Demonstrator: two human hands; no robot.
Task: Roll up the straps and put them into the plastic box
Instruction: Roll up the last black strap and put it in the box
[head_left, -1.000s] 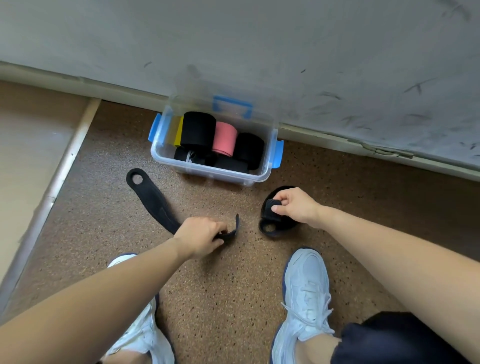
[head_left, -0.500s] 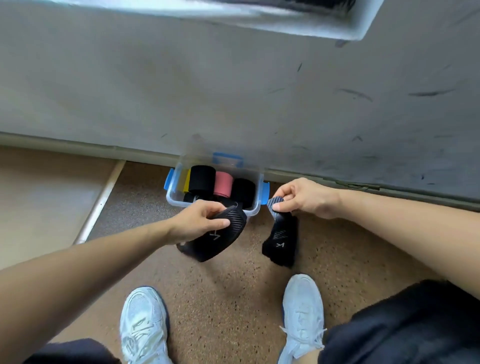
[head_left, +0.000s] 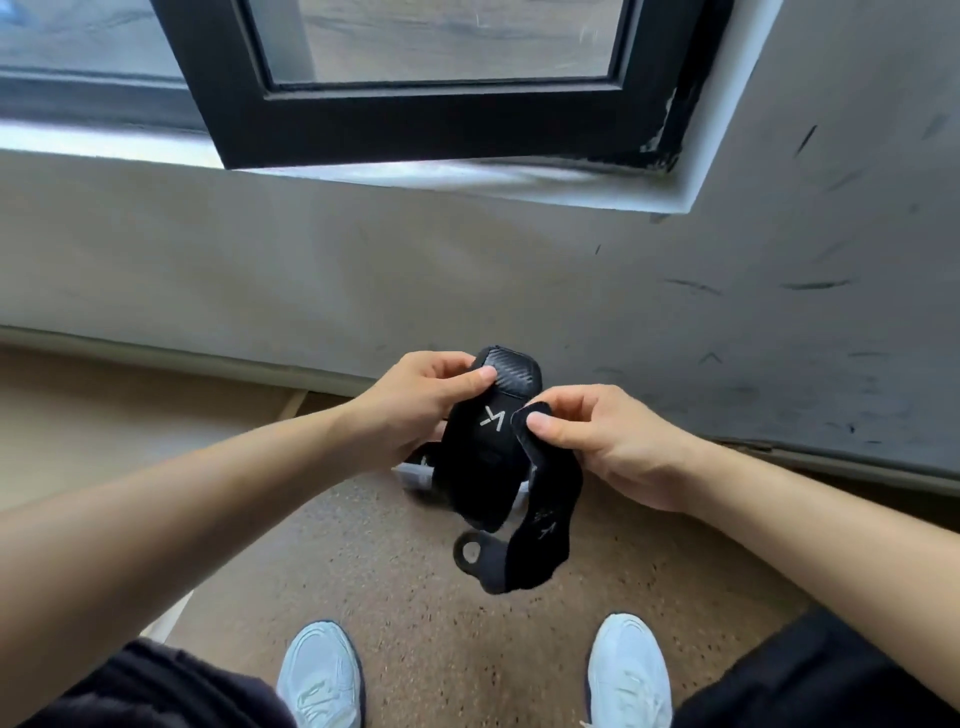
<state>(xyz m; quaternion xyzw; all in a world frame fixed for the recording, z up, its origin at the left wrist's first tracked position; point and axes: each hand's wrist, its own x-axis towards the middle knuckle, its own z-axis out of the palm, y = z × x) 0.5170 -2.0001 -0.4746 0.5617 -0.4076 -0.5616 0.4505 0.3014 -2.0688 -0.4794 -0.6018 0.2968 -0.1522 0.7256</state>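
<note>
Straps (head_left: 483, 467), two black ones, are both up off the floor (head_left: 363, 571), held in front of the person close to the wall (head_left: 311, 270) under the window (head_left: 415, 119). The left hand (head_left: 415, 400) grips the left strap (head_left: 491, 447) at its textured top end, fingers (head_left: 480, 374) curled round it with the thumb pressing on the face. The rest of that strap hangs straight down with its pale logo showing. The right hand (head_left: 597, 436) pinches the rounded tip of the right strap (head_left: 543, 535) between thumb and forefinger. This strap drops in a loose curve, and its looped end dangles lowest, above the floor between the two shoes (head_left: 322, 675). The two straps touch or overlap where the hands meet. The box (head_left: 413, 474) sits on the floor by the foot of the wall, almost wholly hidden behind the straps. Only slivers of clear plastic show, so what it holds cannot be told. Neither strap shows a single turn of rolling; both hang at full length. As I judge it, the work on this pair has barely begun. The hands seem to be sorting out which end to start from, and each strap has yet to be wound tight from one end and set into the box.
</note>
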